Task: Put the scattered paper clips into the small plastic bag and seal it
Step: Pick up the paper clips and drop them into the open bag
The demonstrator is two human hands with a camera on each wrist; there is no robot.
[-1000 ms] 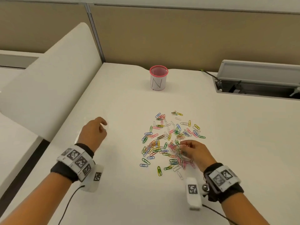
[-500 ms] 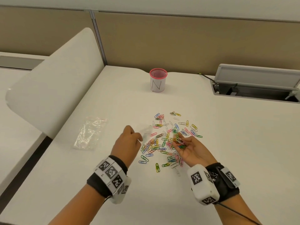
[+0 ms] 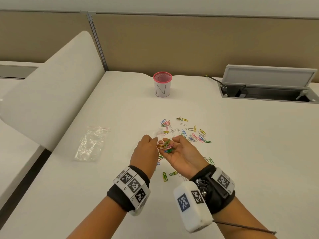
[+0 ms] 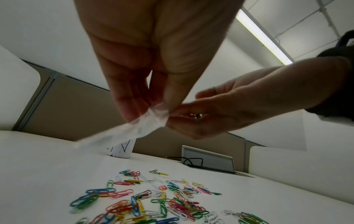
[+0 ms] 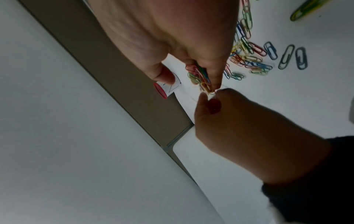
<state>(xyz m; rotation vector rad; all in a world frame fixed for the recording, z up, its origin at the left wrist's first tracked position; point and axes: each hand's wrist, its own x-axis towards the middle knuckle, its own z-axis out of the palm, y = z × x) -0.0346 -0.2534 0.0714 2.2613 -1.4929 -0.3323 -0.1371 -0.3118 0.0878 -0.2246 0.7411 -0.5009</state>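
- Paper clips [image 3: 188,131] lie scattered in a loose, many-coloured patch on the white desk [image 3: 241,152], directly under and beyond my two hands; I read them as left there so each scoop is a short reach.
- Right hand [image 3: 183,152] is turned palm up and cupped, fingers curled round a bunch of clips [image 3: 165,146]. I judge the cupped palm serves as a chute to tip them sideways.
- Left hand [image 3: 145,152] pinches the small plastic bag [image 4: 145,124] between thumb and fingertips [image 4: 130,109], just beside the right hand's fingertips. The bag hangs away from the pinch above the desk, which I take as an attempt to present its mouth to the clips.
- I cannot tell whether the bag's mouth is actually open: the film is clear and smeared in the left wrist view, and nearly invisible from the head.
- How many clips sit in the palm is hard to count; the right wrist view shows only a tangle at the fingertips.
- Some clips on the desk are hidden under my hands and wrists in the head view.
- Another heap of clear plastic bags [image 3: 91,144] rests well to the left, and a pink-rimmed cup marked N [image 3: 162,87] stands well behind the scatter; its contents are out of sight.
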